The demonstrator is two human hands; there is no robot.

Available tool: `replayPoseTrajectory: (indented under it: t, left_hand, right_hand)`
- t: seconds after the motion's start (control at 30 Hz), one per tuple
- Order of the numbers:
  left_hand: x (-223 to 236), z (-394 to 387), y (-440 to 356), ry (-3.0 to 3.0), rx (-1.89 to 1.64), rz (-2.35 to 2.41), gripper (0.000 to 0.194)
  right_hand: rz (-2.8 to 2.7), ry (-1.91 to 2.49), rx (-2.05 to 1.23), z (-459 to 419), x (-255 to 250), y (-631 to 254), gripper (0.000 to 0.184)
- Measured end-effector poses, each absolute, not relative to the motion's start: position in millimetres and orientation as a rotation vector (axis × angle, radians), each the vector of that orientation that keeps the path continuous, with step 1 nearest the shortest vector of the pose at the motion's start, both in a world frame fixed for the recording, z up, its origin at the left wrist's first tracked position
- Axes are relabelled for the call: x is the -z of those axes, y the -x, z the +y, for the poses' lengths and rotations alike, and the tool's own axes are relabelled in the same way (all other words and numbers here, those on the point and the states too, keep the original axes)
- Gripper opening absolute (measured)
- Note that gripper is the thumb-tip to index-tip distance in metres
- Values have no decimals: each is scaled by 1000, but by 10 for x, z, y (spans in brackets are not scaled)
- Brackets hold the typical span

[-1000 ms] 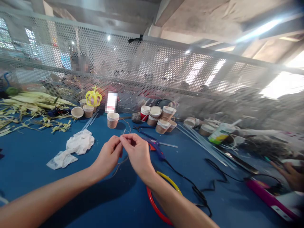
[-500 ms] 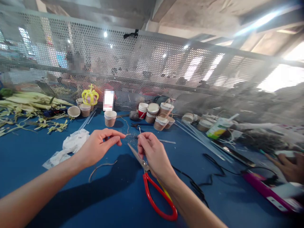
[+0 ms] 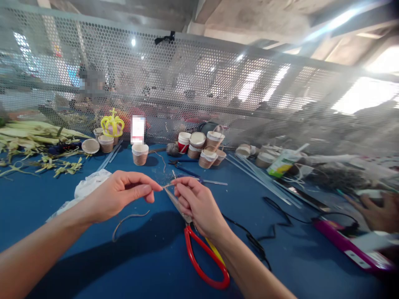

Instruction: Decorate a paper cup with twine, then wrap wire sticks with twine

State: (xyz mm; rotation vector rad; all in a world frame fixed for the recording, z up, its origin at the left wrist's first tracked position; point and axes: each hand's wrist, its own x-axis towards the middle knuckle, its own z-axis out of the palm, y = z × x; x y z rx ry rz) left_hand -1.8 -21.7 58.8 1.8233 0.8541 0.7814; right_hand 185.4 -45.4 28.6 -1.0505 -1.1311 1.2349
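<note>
A short, thin piece of brown twine spans the gap between my two hands. My left hand has its index fingertip at one end of it, thumb and other fingers curled below. My right hand pinches the other end between thumb and index finger. Under the right hand lie large scissors with red handles, the blades pointing up to the fingertips; the hand partly covers them. Another loose piece of twine curves on the blue table below my left hand.
Pliers, paper-rimmed cups and a grey yarn ball stand behind my hands. White crumpled plastic lies left, corn husks further back. To the right are glue sticks, a black cable, a purple power strip and another person's hand.
My hands have come slightly lower and closer together, and the twine now stretches between the fingertips. The view has shifted a little, so everything sits slightly further left.
</note>
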Motion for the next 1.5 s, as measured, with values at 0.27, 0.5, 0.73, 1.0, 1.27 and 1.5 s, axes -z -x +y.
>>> replayPoseTrajectory:
  t: [0.27,0.5,0.73,1.0,1.27,1.5]
  left_hand:
    - [-585,-202,50,-1739,-775,781,17]
    - [-605,-197,65,-1772,-763,774,18]
    - [-616,-195,84,-1799,-753,778,18]
    - [-643,-206,83,-1826,-761,793,18]
    - [-640,-209,78,-1847,-731,801,19]
    - [-630,-199,88,-1866,-708,800,20]
  right_hand:
    - [-1310,1129,-1215,-501,-261,-1863,12]
    - [-1472,1196,-1085,-520,-266,-1892,14]
    - [-1514,1221,-1041,-543,-263,-1901,20]
    - [-1544,1244,-979,-547,-259,-1887,23]
    - [-1573,1263,-920,-550,-253,-1875,28]
    - [-1562,1300,-909,-543,-230,-1881,29]
